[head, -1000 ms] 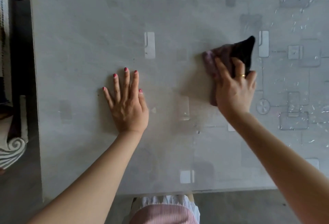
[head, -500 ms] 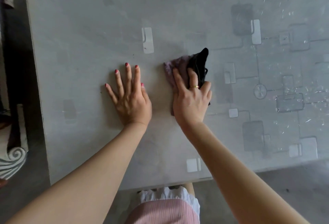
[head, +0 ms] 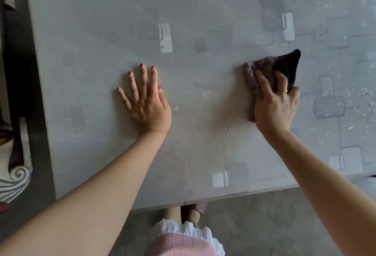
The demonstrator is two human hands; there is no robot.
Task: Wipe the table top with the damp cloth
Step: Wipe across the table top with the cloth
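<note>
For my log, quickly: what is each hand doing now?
Left hand: open, flat on the table.
Right hand: pressing the cloth.

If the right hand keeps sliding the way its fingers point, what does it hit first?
Nothing solid, as far as the picture shows. The right hand points up and away across the table top, pressing the cloth; ahead lie only scattered water droplets.

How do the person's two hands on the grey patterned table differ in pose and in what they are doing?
The left hand lies flat, fingers spread, bare on the grey patterned table; the right hand presses on the dark purple cloth. The right wears a gold ring; the left shows none. Both rest palm down.
</note>
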